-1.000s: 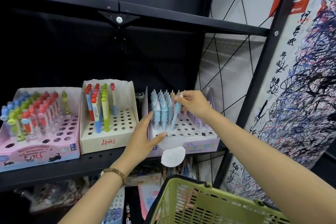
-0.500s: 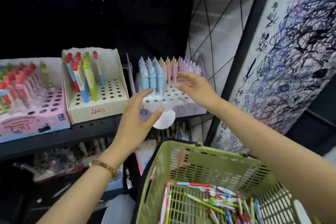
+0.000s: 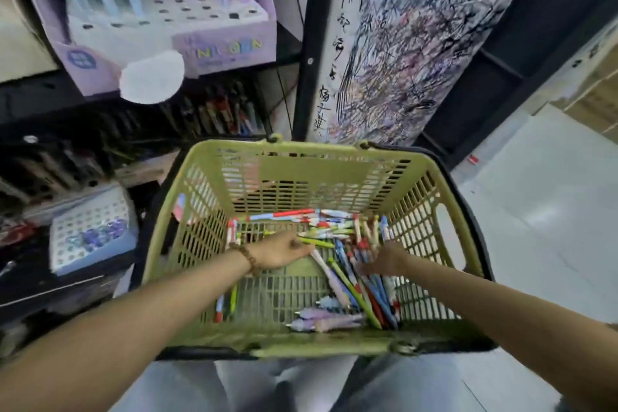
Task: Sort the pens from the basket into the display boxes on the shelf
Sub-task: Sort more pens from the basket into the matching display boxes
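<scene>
pens (image 3: 351,290) heaped in the green basket (image 3: 301,147), lying between both hands: left hand (image 3: 279,254) flat, touching them from 9 o'clock; right hand (image 3: 384,261) at 3 o'clock, grip unreadable.

Soft, even indoor light, fairly bright, with no hard shadows. The clearest area lies around the fingers (image 3: 302,248) of the left hand (image 3: 279,254) and the pens (image 3: 337,278) just beside them in the green basket (image 3: 301,150). The right hand (image 3: 384,261) is slightly smeared. Far beyond the fingertips, the purple display box (image 3: 230,43) is heavily motion-blurred, its lettering barely readable. Left of the left-hand fingers, the lower shelves (image 3: 67,150) sink into dim, murky shadow. Right of the right-hand fingers, the pale floor (image 3: 535,211) carries a soft sheen. Wide-angle distortion bows the basket rim and swells the forearms (image 3: 150,311) nearest the camera. The bottom edge is out of focus.
</scene>
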A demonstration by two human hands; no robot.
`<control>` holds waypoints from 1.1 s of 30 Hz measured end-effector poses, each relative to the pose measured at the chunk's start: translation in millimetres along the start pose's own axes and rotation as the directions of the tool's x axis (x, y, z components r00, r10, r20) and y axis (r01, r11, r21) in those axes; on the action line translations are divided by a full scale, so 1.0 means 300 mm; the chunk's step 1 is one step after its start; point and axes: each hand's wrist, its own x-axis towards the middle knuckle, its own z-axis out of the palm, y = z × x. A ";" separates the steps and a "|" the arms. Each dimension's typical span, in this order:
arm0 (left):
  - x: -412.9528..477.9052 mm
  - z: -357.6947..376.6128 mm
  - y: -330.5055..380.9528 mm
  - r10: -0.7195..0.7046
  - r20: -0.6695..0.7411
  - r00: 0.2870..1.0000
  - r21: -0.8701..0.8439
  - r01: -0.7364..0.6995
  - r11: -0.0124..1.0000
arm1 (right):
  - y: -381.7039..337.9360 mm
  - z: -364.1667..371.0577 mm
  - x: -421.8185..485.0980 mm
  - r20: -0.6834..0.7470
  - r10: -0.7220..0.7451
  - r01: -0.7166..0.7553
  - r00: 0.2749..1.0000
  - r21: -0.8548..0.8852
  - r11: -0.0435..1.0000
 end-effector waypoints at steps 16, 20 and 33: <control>0.096 0.090 -0.128 -0.244 -0.045 0.969 -0.368 0.211 0.905 | 0.001 0.145 0.093 -0.201 -0.073 0.064 0.977 -0.048 0.997; 0.075 0.069 -0.074 -0.246 -0.043 0.968 -0.447 0.201 0.872 | -0.006 0.111 0.097 -0.160 -0.045 0.047 0.986 0.006 0.999; -0.083 -0.105 0.083 -0.042 -0.219 0.975 -0.865 -0.173 0.471 | -0.362 0.051 -0.119 0.150 -0.574 0.071 0.805 0.936 0.345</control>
